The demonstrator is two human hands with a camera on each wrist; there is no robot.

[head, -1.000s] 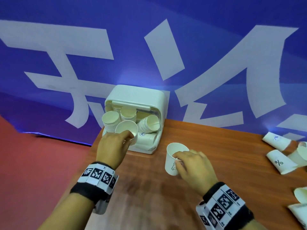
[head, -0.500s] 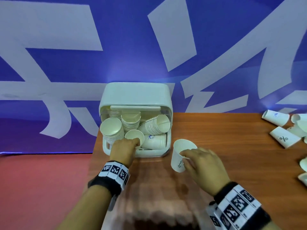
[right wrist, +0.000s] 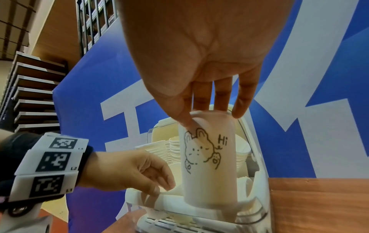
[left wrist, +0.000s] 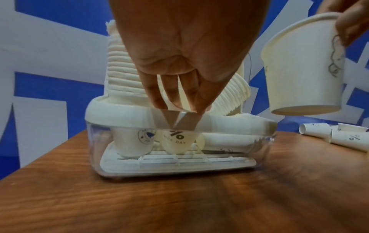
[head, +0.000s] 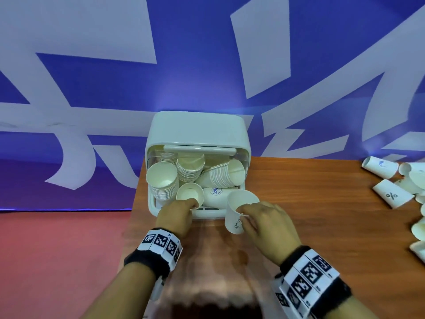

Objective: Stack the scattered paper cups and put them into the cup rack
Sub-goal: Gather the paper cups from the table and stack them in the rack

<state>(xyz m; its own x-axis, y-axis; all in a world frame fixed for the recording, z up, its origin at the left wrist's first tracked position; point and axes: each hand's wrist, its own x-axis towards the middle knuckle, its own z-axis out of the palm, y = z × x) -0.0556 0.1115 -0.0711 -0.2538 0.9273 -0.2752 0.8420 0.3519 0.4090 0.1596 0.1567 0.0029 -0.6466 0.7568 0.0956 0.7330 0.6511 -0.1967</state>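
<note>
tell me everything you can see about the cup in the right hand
The bunny cup is a plain white paper cup with a rolled rim and a black line drawing of a rabbit saying "Hi". It is empty, held mouth up and slightly tilted, clear of the table. The right hand pinches it at the rim, thumb on the outer wall. It hangs just in front of the cup rack, beside the left hand.

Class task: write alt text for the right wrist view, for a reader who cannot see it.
A right hand pinches the rim of a white paper cup with a rabbit drawing and "Hi", holding it upright over the front of a white cup rack holding stacked cups. The left hand, wearing a marker wristband, reaches into the rack beside it.
</note>
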